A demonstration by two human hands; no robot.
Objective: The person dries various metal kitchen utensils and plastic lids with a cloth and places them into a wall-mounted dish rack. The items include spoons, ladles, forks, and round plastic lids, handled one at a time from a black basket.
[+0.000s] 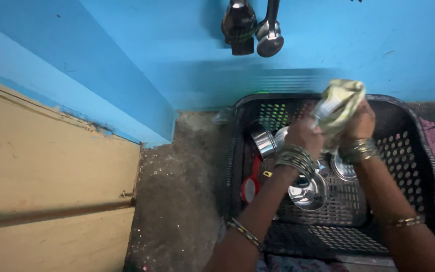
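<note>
Both forearms raised over a black perforated plastic basket (409,151), left hand (305,137) and right hand (361,123) closed around a crumpled pale yellow-green cloth (339,103) held above it, metal bangles on wrists, shiny steel cups (264,141) inside basket

The cloth (339,103) is pale, yellowish-green with white, crumpled into a bunch and blurred. It is held up above the far right part of the basket (414,151), clutched between the left hand (305,137) and right hand (359,123), which close around its lower part; what, if anything, is wrapped inside cannot be told. The basket is dark perforated plastic, lying on the floor against the blue wall, with steel cups and bowls inside.
</note>
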